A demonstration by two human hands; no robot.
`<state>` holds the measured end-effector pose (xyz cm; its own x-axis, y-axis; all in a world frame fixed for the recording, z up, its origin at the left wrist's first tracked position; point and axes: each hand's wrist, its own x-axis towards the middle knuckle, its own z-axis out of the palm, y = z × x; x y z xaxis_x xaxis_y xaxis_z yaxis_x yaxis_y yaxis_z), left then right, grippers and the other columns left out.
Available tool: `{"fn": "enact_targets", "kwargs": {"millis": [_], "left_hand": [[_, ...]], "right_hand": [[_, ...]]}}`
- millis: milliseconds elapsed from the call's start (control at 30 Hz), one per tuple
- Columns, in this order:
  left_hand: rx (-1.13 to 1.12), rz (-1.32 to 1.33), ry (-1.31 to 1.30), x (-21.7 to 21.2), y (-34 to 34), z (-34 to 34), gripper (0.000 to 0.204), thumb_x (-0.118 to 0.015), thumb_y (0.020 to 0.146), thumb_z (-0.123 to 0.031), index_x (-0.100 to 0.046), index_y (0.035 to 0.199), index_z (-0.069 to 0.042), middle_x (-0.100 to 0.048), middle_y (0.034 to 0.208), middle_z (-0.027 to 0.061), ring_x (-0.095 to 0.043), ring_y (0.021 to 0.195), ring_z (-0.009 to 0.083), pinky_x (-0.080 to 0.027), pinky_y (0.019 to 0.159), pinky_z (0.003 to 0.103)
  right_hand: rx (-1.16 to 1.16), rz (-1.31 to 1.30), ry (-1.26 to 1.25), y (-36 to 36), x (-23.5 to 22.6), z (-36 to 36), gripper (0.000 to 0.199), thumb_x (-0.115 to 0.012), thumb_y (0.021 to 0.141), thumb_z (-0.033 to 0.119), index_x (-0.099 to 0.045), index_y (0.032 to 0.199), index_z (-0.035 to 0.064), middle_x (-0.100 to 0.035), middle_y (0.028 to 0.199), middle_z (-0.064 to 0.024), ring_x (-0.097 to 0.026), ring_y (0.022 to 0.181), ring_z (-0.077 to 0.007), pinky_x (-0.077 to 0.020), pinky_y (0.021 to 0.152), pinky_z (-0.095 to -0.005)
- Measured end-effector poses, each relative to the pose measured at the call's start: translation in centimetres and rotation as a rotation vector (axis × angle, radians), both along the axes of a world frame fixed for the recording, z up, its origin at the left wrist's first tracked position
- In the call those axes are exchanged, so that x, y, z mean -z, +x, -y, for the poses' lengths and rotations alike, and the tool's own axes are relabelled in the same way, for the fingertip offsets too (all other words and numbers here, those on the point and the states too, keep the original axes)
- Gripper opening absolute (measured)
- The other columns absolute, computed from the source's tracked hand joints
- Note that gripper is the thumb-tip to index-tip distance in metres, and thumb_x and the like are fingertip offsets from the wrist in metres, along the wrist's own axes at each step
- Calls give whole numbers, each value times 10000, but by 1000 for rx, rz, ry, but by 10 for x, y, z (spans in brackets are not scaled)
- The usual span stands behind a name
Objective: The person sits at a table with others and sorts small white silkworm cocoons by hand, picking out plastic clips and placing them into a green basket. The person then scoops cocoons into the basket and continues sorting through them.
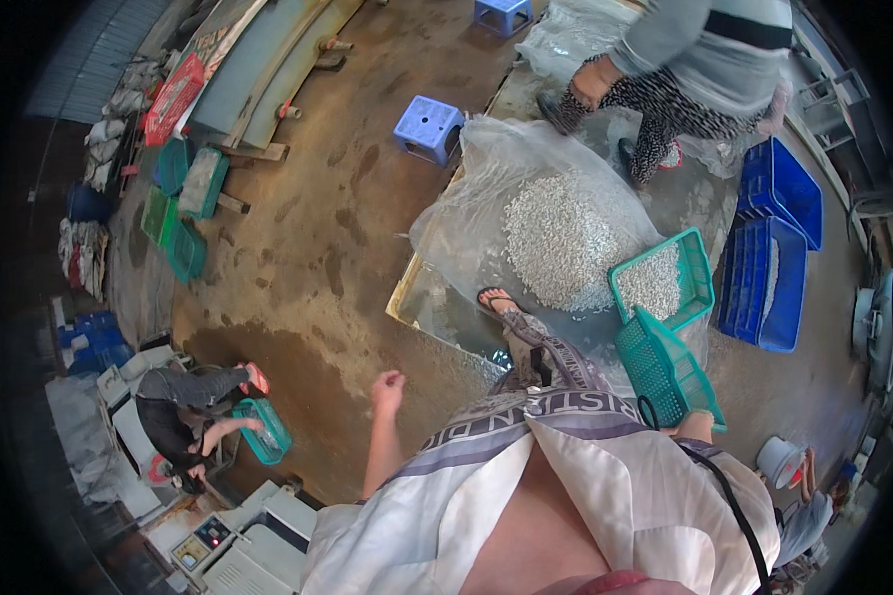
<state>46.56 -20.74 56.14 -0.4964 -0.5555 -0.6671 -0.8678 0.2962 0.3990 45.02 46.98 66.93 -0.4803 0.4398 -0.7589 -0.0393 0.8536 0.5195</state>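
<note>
My left hand point(388, 391) hangs out over the wet floor, its fingers curled in with nothing visible in them. At my right side, my right hand point(696, 426) grips the near rim of a green plastic basket point(653, 371) with perforated walls, which is tilted and looks bare inside. Touching its far edge is a second green basket point(700, 260), partly filled with small white pieces point(652, 282). Beside that lies a heap of the same small white pieces point(561, 240), spread on a clear plastic sheet point(496, 164). What the pieces are, I cannot tell.
A person in grey point(709, 59) bends at the sheet's far side. Blue crates point(754, 283) stand to the right, and a blue stool point(430, 129) beyond the sheet. On the left, another person point(174, 412) works over a green basket point(263, 432) near machines point(253, 550).
</note>
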Motion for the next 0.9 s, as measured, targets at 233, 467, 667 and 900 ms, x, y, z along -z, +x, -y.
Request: {"fn": "enact_targets", "kwargs": {"millis": [233, 467, 667, 900], "left_hand": [[57, 96, 103, 9, 29, -23, 319, -663, 755, -230, -636, 1007, -36, -652, 964, 141, -622, 900, 228, -475, 794, 329], [285, -132, 43, 18, -132, 21, 312, -660, 758, -226, -622, 995, -26, -640, 964, 159, -619, 891, 260, -476, 798, 348], [525, -383, 79, -13, -336, 3, 270, -655, 764, -175, -617, 983, -22, -606, 963, 151, -625, 831, 253, -488, 759, 338], [585, -353, 55, -3, -412, 46, 288, -654, 763, -205, -621, 993, -35, -626, 948, 143, -627, 816, 245, -488, 750, 331]], "right_hand": [[-65, -78, -107, -23, -68, 35, 294, -571, 793, 268, -667, 842, -6, -644, 860, -194, -626, 880, -291, -486, 739, -395], [-27, -284, -134, -24, -47, 57, 225, -635, 685, 252, -673, 680, 30, -640, 706, -155, -631, 719, -335, -495, 652, -399], [372, -233, -76, -82, -44, 136, 220, -573, 759, 200, -665, 850, 22, -627, 935, -192, -618, 860, -338, -498, 744, -448], [546, -187, -50, -86, -3, 167, 289, -603, 746, 267, -656, 895, 25, -616, 970, -191, -598, 914, -334, -480, 785, -438]]}}
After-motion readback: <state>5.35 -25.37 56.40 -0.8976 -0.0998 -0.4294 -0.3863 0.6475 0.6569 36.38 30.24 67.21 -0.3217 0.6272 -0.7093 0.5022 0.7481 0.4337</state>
